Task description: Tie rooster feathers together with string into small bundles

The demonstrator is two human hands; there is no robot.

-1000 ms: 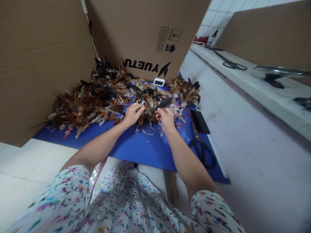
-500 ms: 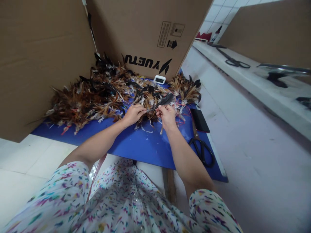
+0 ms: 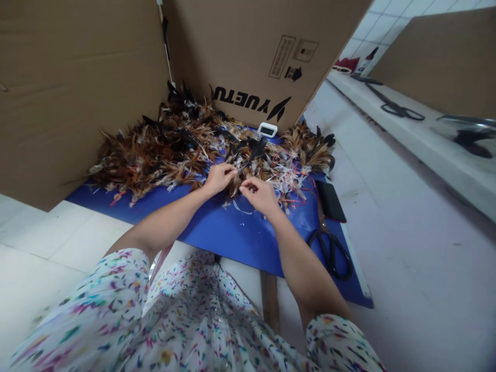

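Dark feather (image 3: 253, 151) sits just past my left hand (image 3: 219, 177), quill end pinched between thumb & fingers, vane running up and to the right, away from me, over the brown feather pile (image 3: 163, 152). So its long axis goes diagonal: low-left at my fingertips, high-right at the tip, which ends near the small white device (image 3: 267, 129) by the cardboard box (image 3: 251, 57).

My right hand (image 3: 259, 195) is just beside the left, slightly nearer me and to the right, fingers curled in w/ thumb and forefinger close together. Looks like it's nipping a thin thread or bit of fluff, but too small to tell; I can't say for sure it holds anything. It isn't touching the dark feather's vane. Left hand is the nearer one to the quill, right sits below the shaft.

Both hands hover over the front edge of the pile, where white & red thread scraps (image 3: 284, 178) tangle on the blue mat (image 3: 232, 243) covering the bench.

Off to the right, well apart from the feather: black scissors (image 3: 331, 248) lying on the mat, handles toward me, and a black phone (image 3: 330, 200) just beyond them.
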